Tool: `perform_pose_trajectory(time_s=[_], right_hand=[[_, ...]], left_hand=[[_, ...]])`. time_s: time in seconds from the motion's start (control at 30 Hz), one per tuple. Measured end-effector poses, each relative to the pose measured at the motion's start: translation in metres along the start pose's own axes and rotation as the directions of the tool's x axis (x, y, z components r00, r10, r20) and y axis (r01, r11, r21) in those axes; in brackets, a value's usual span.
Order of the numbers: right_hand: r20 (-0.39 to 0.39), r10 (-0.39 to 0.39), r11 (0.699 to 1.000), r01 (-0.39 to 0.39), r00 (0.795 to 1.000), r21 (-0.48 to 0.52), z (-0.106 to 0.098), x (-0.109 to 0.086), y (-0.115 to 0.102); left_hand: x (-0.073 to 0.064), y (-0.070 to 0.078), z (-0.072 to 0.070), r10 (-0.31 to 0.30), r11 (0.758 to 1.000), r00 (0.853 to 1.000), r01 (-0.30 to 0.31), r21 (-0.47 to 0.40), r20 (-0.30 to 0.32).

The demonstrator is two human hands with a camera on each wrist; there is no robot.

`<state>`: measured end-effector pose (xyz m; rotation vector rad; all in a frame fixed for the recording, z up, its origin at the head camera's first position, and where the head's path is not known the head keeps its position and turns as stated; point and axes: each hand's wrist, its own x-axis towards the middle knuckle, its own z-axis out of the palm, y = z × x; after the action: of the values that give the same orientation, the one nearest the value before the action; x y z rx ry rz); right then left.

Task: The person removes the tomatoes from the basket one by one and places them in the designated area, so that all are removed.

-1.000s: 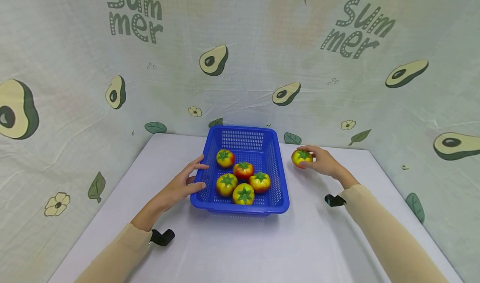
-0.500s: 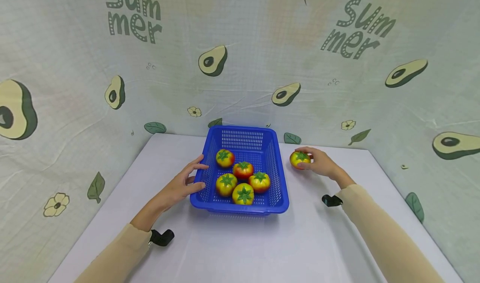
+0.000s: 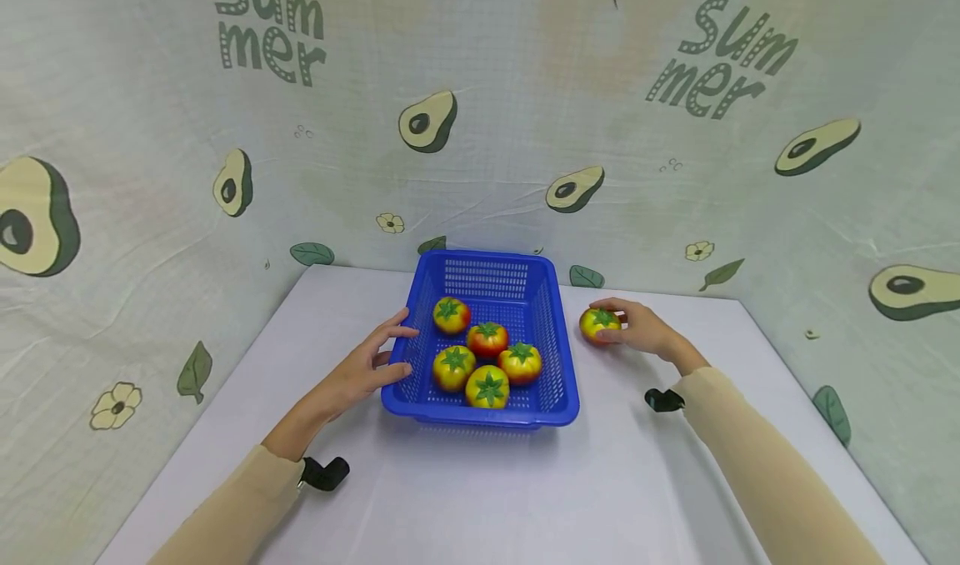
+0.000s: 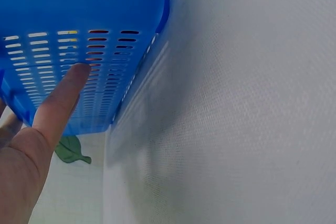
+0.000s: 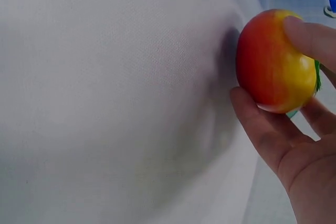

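Observation:
A blue plastic basket [image 3: 480, 419] stands mid-table with several red-and-yellow toy tomatoes [image 3: 487, 387] inside, each topped by a green star-shaped leaf. My left hand [image 3: 367, 367] grips the basket's left side. Some of its fingers reach over the rim, while a finger [image 4: 63, 100] lies along the slotted outer wall in the left wrist view. To the right of the basket, my right hand [image 3: 641, 329] holds another tomato [image 3: 597, 325] between thumb and fingers. The right wrist view shows this tomato [image 5: 270, 64] close to the white table, leaf side turned away, with a fingertip low at its edge.
Behind the white table [image 3: 480, 498] hangs a pale cloth [image 3: 495, 132] printed with avocados, leaves and lettering; it also rises along both sides. Black wrist cameras [image 3: 326, 474] stick out from both beige sleeves [image 3: 772, 465].
My right hand has shifted slightly left toward the basket, and the tomato in its fingers sits a little lower in the head view. The left hand and basket stay put.

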<state>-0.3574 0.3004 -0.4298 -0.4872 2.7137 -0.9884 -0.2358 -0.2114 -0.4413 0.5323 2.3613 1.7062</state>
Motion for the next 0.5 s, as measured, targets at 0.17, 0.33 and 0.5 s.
perform_pose_trajectory(time_s=[0.17, 0.33, 0.5], right_hand=[[0.025, -0.020, 1.000, 0.019, 0.999, 0.011, -0.0004, -0.0016, -0.0007], [0.044, -0.046, 0.999, 0.045, 0.998, 0.024, -0.0006, 0.0003, 0.0009], [0.056, -0.052, 0.998, 0.050, 0.997, 0.050, -0.0001, 0.0039, 0.0058]], left_hand=[[0.0002, 0.0000, 0.0004, -0.004, 1.000, 1.000, 0.004, -0.002, -0.003], [0.0002, 0.0000, 0.0009, -0.006, 1.000, 1.000, 0.006, -0.001, -0.002], [0.0005, -0.0006, 0.0009, 0.000, 1.000, 1.000, 0.000, 0.011, -0.006]])
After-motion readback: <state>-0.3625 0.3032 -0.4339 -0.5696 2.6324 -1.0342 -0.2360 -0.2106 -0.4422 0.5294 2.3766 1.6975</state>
